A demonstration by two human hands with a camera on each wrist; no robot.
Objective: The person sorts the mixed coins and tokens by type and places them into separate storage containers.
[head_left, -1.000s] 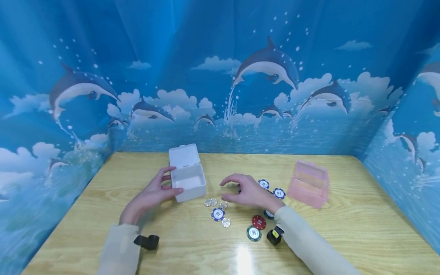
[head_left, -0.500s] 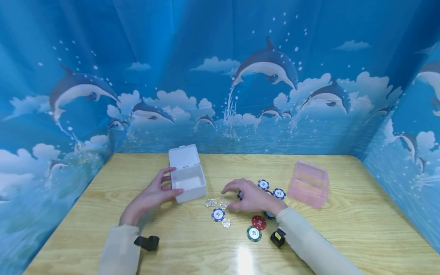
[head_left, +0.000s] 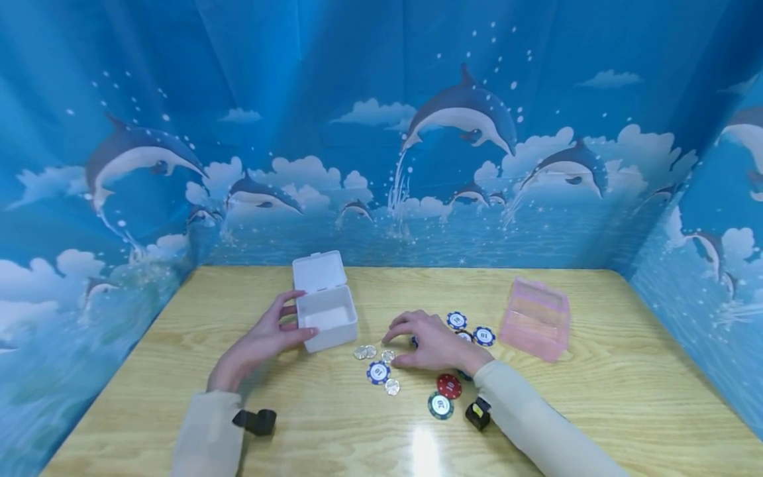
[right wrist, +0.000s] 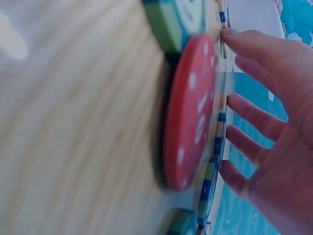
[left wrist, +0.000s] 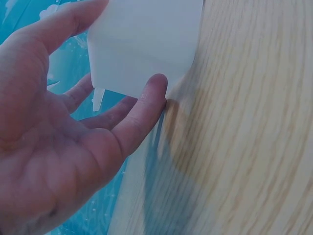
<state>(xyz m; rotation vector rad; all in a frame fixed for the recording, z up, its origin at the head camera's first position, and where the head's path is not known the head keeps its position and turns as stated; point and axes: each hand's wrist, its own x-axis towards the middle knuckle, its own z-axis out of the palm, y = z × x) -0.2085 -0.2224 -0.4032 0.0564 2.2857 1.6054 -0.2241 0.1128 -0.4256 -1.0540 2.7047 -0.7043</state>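
Note:
On the left of the table, my left hand (head_left: 271,334) holds a white lidded box (head_left: 334,336) at its near left corner, thumb in front and fingers along the side. The box's lid is flipped back; its inside looks bare. In the left wrist view the thumb lies along the white wall (left wrist: 146,44). My right hand (head_left: 429,341) hovers low over the tabletop, fingers loosely bent, with the thumb tip right at a silver coin (head_left: 387,356). Two overlapping coins (head_left: 365,352) lie nearer the box. A blue poker chip (head_left: 378,373) and another coin (head_left: 392,387) lie below.
A red chip (head_left: 449,386) and a green chip (head_left: 440,405) touch or overlap near my right wrist. Several blue and dark chips (head_left: 484,336) lie beyond the right hand, some partly hidden by it. An open translucent pink box (head_left: 534,324) stands at the right.
My right hand has lowered slightly toward the coin, its thumb now at the coin's edge and the index finger bent further in. The left hand and the white box stay put.

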